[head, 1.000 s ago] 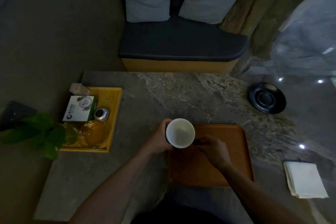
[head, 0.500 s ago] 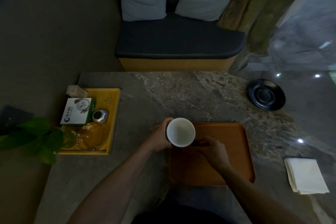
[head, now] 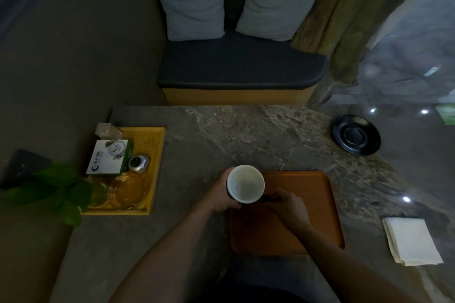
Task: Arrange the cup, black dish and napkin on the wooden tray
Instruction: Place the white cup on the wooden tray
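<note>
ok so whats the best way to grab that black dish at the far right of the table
Pinch the raised rim of the black dish on its near edge, coming from the front with the right hand, thumb on top and fingers under the lip. It lies flat and shallow on the table, so its outer edge probably offers the only real purchase. That hand now holds the cup handle.

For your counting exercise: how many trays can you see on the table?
2. A yellow tray sits at the table's left edge, holding a box and glassware. A wooden tray lies near the person, under the cup both hands hold. None seem hidden.
</note>
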A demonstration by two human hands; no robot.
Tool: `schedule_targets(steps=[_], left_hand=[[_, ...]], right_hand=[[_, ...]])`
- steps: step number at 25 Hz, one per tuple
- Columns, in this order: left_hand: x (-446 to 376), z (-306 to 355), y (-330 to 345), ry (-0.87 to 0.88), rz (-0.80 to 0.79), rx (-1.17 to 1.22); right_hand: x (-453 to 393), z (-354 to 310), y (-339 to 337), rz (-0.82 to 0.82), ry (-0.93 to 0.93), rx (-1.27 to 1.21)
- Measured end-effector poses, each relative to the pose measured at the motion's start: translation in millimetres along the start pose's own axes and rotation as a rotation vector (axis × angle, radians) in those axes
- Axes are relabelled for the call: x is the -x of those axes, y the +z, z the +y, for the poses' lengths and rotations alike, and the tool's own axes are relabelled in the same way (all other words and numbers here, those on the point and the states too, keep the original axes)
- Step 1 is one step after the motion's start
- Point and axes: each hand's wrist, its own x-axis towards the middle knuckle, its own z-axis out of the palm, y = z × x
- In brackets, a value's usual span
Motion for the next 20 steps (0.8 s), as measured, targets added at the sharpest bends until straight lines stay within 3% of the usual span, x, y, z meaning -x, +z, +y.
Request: schedule_targets(steps=[6, 11, 20], left_hand=[[21, -3, 19, -0.158, 0.127, 0.107], [44, -9, 31, -0.35, 0.184, -0.138], [79, 22, 68, -0.225, -0.013, -0.508]], right_hand=[[10, -4, 0, -0.064, 0.001, 0.058], [21, 5, -19, -0.18, -0.019, 0.367], [56, 70, -94, -0.146, -0.168, 0.656]])
